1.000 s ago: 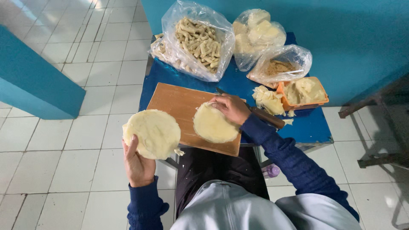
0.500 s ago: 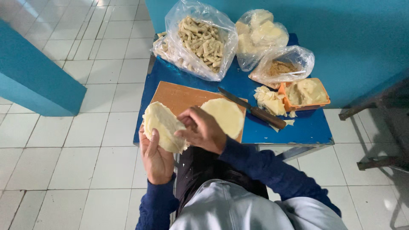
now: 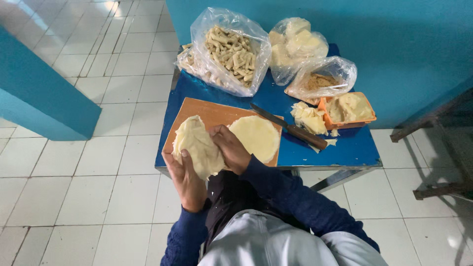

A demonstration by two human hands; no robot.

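A thin, pale round of dough [image 3: 196,145] is gripped between both hands above the near left corner of a wooden cutting board [image 3: 207,112]. My left hand [image 3: 186,180] holds it from below and my right hand [image 3: 230,149] presses its right edge, so the sheet is crumpled and folding. A second flat round of dough [image 3: 256,136] lies on the right half of the board. The board rests on a small blue table [image 3: 340,148].
A knife [image 3: 290,128] with a dark handle lies right of the board. Behind are a plastic bag of shaped dough pieces [image 3: 229,51], a bag of dough lumps [image 3: 295,47], a bag of brown filling [image 3: 320,81] and an orange tub [image 3: 348,109]. Blue walls, tiled floor.
My right hand left the dough round on the board and came over to the round held in my left hand. That round went from flat to crumpled between both hands.
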